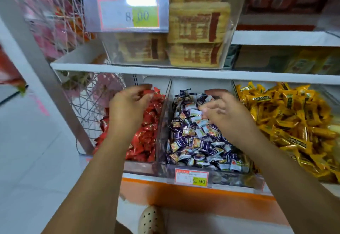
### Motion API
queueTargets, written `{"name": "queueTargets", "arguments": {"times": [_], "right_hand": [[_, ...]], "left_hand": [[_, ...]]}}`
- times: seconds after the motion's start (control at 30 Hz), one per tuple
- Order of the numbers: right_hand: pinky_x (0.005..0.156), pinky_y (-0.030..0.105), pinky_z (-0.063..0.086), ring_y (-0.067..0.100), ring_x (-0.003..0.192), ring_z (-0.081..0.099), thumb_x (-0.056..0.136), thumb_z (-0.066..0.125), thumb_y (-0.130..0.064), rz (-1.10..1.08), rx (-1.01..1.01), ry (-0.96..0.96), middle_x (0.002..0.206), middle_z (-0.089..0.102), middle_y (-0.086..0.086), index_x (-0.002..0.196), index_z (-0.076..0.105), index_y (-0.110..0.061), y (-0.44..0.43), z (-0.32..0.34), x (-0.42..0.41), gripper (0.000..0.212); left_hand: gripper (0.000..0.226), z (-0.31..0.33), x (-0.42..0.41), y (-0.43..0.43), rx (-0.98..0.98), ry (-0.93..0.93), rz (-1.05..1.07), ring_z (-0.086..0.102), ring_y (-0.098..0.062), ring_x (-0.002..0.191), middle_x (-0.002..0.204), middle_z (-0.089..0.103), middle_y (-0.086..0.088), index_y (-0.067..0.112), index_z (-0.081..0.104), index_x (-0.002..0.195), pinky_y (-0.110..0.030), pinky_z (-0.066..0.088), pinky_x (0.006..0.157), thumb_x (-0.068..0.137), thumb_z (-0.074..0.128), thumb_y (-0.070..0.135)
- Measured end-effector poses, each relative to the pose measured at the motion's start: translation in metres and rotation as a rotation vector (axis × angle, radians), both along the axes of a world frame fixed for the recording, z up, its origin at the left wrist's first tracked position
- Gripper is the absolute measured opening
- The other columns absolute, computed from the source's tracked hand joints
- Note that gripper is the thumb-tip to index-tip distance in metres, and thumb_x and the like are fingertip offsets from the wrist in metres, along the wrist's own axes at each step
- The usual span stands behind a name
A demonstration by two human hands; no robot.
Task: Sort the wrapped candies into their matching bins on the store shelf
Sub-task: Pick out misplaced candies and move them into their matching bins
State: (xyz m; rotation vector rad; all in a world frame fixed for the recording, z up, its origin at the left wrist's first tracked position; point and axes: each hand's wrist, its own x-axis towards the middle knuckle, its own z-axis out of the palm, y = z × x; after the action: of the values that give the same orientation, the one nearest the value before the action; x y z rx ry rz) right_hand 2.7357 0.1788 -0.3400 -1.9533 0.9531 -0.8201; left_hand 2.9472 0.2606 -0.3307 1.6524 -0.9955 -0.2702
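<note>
STORE AISLE: At a store shelf (165, 67), a person's two hands work apart over the open candy bins. The left hand (127, 108) hangs above the red candies (145, 138) in the bin just left of the middle bin (162, 123), with its fingers curled down into the wrappers. Through the blur we cannot tell whether it has one pinched. The right hand (226, 112) hovers over the middle bin's own purple-and-white candies (193, 141). Its thumb is lifted away from spread, loosely bent fingers, and it grips nothing that we can make out. The yellow candies (287, 116) fill the bin to the right of the middle bin.

We judge each piece small and light, with a crinkly, slick wrapper and a sweet inside firm enough to bear a pinch. The loose heaps will likely shift and slide when stirred, so one piece is best lifted straight off the top. The surest hold, in our view, is thumb and forefinger across the candy's thick middle. The flat sealed ends look flimsy and may slip free or tear.
</note>
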Motion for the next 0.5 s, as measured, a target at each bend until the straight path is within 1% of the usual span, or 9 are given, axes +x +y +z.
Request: {"name": "queueTargets", "arguments": {"times": [0.1, 0.17, 0.23, 0.3, 0.33, 0.37, 0.4, 0.47, 0.5], "right_hand": [[0.081, 0.034, 0.054, 0.002, 0.082, 0.065, 0.094, 0.059, -0.025, -0.037, -0.073, 0.074, 0.088, 0.069, -0.014, 0.12, 0.05, -0.036, 0.001, -0.001, 0.0, 0.03], [0.079, 0.037, 0.055, 0.009, 0.082, 0.065, 0.094, 0.058, -0.021, -0.042, -0.107, 0.098, 0.088, 0.068, -0.011, 0.123, 0.052, -0.033, 0.002, -0.002, -0.002, 0.031], [0.075, 0.032, 0.055, 0.01, 0.085, 0.064, 0.095, 0.055, -0.016, -0.051, -0.133, 0.092, 0.091, 0.068, -0.011, 0.122, 0.055, -0.03, 0.002, -0.003, -0.009, 0.03], [0.073, 0.015, 0.051, -0.001, 0.091, 0.061, 0.097, 0.051, -0.012, -0.089, -0.174, 0.096, 0.096, 0.066, -0.015, 0.117, 0.061, -0.027, 0.0, -0.002, -0.02, 0.027], [0.074, 0.009, 0.046, -0.006, 0.093, 0.058, 0.097, 0.05, -0.011, -0.121, -0.206, 0.115, 0.098, 0.064, -0.015, 0.114, 0.064, -0.026, -0.003, -0.002, -0.027, 0.027], [0.077, 0.01, 0.043, -0.006, 0.095, 0.054, 0.097, 0.048, -0.01, -0.168, -0.247, 0.148, 0.1, 0.062, -0.014, 0.111, 0.066, -0.026, -0.007, -0.002, -0.035, 0.028], [0.084, 0.017, 0.042, 0.002, 0.101, 0.052, 0.096, 0.048, -0.008, -0.232, -0.307, 0.19, 0.101, 0.061, -0.012, 0.108, 0.068, -0.025, -0.012, -0.002, -0.045, 0.029], [0.099, 0.034, 0.039, 0.021, 0.112, 0.051, 0.091, 0.05, -0.008, -0.354, -0.456, 0.307, 0.107, 0.064, -0.003, 0.103, 0.071, -0.027, -0.028, -0.001, -0.071, 0.03], [0.106, 0.04, 0.034, 0.027, 0.121, 0.048, 0.09, 0.054, -0.015, -0.404, -0.476, 0.406, 0.118, 0.063, 0.0, 0.106, 0.07, -0.031, -0.035, -0.001, -0.085, 0.027]], "left_hand": [[0.038, -0.006, 0.034, 0.005, 0.14, -0.133, -0.031, 0.06, -0.002, 0.076, 0.115, 0.06, 0.015, 0.025, 0.063, 0.124, -0.004, 0.043, 0.06, 0.09, 0.063, 0.008], [0.044, -0.014, 0.045, 0.008, 0.277, -0.162, -0.067, 0.055, -0.009, 0.065, 0.123, 0.055, 0.014, 0.027, 0.057, 0.131, -0.007, 0.041, 0.053, 0.093, 0.058, 0.006], [0.046, -0.014, 0.045, 0.012, 0.266, -0.174, -0.08, 0.051, -0.002, 0.063, 0.125, 0.053, 0.013, 0.029, 0.055, 0.133, -0.002, 0.039, 0.053, 0.094, 0.056, 0.005], [0.043, -0.007, 0.033, 0.011, 0.222, -0.196, -0.12, 0.058, 0.002, 0.086, 0.125, 0.052, 0.015, 0.028, 0.055, 0.133, 0.004, 0.039, 0.069, 0.095, 0.055, 0.008], [0.041, -0.004, 0.024, 0.009, 0.221, -0.221, -0.145, 0.059, -0.004, 0.103, 0.127, 0.051, 0.016, 0.028, 0.055, 0.133, -0.003, 0.042, 0.084, 0.096, 0.054, 0.011], [0.039, -0.001, 0.013, 0.006, 0.232, -0.258, -0.174, 0.055, -0.009, 0.116, 0.13, 0.05, 0.015, 0.028, 0.055, 0.133, -0.014, 0.042, 0.097, 0.097, 0.054, 0.015], [0.038, 0.0, 0.0, 0.003, 0.244, -0.303, -0.215, 0.05, -0.011, 0.124, 0.135, 0.05, 0.013, 0.029, 0.055, 0.134, -0.022, 0.037, 0.105, 0.097, 0.053, 0.018], [0.038, -0.002, -0.032, -0.004, 0.261, -0.389, -0.343, 0.038, -0.007, 0.134, 0.142, 0.046, 0.012, 0.032, 0.052, 0.135, -0.02, 0.023, 0.11, 0.098, 0.051, 0.023], [0.039, -0.003, -0.05, -0.007, 0.274, -0.422, -0.414, 0.031, -0.003, 0.137, 0.145, 0.042, 0.014, 0.033, 0.05, 0.137, -0.017, 0.017, 0.11, 0.098, 0.049, 0.026]]}}
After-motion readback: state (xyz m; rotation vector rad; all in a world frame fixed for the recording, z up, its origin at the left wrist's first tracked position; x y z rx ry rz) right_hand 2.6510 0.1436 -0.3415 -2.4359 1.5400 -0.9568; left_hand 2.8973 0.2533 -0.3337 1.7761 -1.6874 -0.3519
